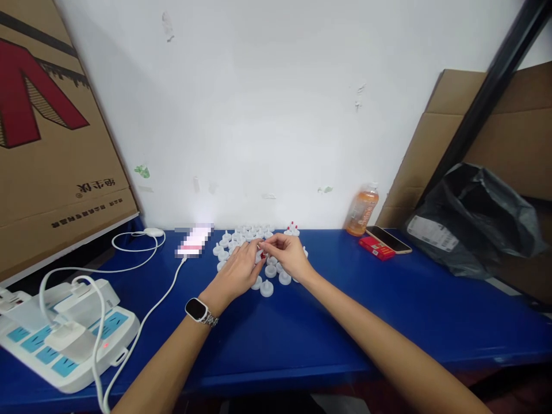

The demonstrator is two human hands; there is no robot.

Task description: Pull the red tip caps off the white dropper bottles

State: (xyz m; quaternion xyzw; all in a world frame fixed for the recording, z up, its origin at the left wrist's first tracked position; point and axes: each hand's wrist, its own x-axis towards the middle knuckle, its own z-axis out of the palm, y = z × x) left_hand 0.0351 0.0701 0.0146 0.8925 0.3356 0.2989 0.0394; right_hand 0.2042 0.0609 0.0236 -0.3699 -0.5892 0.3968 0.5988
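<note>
Several small white round pieces (266, 287), each with a little nub on top, lie in a cluster at the back of the blue table (328, 322). My left hand (237, 270), with a smartwatch on its wrist, reaches into the cluster with fingers pinched toward a tiny red-and-white piece (262, 253). My right hand (287, 255) meets it from the right, its fingers pinched on the same small piece. Both hands hover just above the white pieces. A couple of pieces with red tips (292, 228) stand behind by the wall.
A white power strip (64, 339) with plugs and cables sits at the front left. A phone on charge (194, 241), an orange drink bottle (362, 211), a phone on a red box (385, 244), a black plastic bag (474, 221) and cardboard boxes (47, 132) surround the workspace.
</note>
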